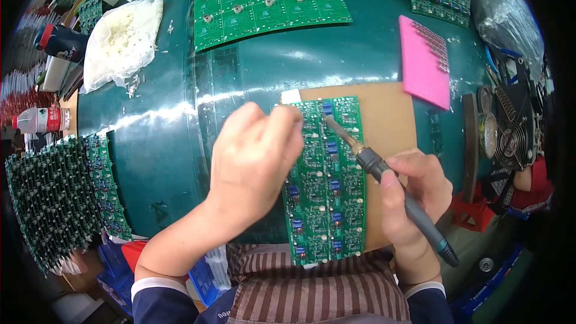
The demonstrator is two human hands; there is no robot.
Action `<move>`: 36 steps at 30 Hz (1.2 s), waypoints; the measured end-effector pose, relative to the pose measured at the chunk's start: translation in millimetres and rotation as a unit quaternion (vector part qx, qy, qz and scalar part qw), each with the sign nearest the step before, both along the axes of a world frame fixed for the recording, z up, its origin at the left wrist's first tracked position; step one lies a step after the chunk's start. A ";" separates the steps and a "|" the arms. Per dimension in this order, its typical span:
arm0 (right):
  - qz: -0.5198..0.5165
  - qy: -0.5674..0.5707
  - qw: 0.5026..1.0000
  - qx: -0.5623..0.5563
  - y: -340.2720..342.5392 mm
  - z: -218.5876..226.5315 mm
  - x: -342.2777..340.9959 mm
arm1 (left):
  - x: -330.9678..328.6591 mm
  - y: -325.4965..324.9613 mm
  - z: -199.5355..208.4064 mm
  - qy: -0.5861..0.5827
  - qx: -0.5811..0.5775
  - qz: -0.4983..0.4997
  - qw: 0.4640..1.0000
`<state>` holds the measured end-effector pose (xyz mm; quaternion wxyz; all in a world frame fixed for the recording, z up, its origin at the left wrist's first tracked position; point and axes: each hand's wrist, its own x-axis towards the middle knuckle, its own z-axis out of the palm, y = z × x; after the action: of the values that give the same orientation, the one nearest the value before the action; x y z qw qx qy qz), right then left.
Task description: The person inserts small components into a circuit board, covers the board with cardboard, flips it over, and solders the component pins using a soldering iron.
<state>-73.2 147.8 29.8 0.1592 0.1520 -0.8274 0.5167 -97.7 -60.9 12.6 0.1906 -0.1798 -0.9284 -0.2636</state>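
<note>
Green circuit board [324,204] lies just left of the right hand's [435,189] grip, its long axis running away from the body. That grip is wrapped round a soldering iron [420,213], which slants left and away, its tip over the board's far half. The left hand [255,156] is nearer, curled at the far left edge; whether its grip pinches anything I cannot tell.
</note>
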 end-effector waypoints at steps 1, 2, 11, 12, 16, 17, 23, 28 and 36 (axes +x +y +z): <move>-0.008 -0.005 1.000 -0.004 -4.2 -3.3 0.1 | 1.9 0.7 -1.0 -0.005 0.002 0.004 1.000; -0.005 -0.010 1.000 -0.001 -5.4 -4.1 -0.6 | 3.9 1.5 -0.2 -0.017 0.003 0.005 1.000; 0.037 0.010 0.999 0.018 -6.3 -11.3 -1.7 | 1.7 3.8 -4.8 -0.014 -0.009 -0.006 1.000; 0.037 0.008 0.999 0.019 -6.0 -11.6 -2.0 | 1.1 4.2 -5.4 -0.006 -0.014 -0.010 1.000; 0.048 0.020 0.998 0.030 -5.8 -10.5 -4.2 | -0.3 6.4 -5.5 -0.003 -0.016 -0.009 1.000; 0.050 0.024 0.998 0.033 -5.7 -9.7 -4.6 | -0.3 6.4 -5.0 -0.001 -0.025 -0.008 1.000; 0.059 0.006 0.998 0.034 -2.4 -5.7 -3.2 | 0.3 5.9 -3.6 0.000 -0.029 0.000 1.000; 0.056 0.004 0.998 0.031 -5.2 -6.5 -2.7 | -0.2 4.3 -2.9 -0.007 -0.025 -0.002 1.000; 0.068 0.014 0.997 0.040 -3.8 -5.3 -5.0 | 1.2 5.8 0.9 -0.045 -0.040 0.011 0.998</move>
<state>-78.2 144.1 24.5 0.1289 0.2213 -0.8327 0.4910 -96.4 -55.1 13.5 0.1439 -0.1649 -0.9477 -0.2323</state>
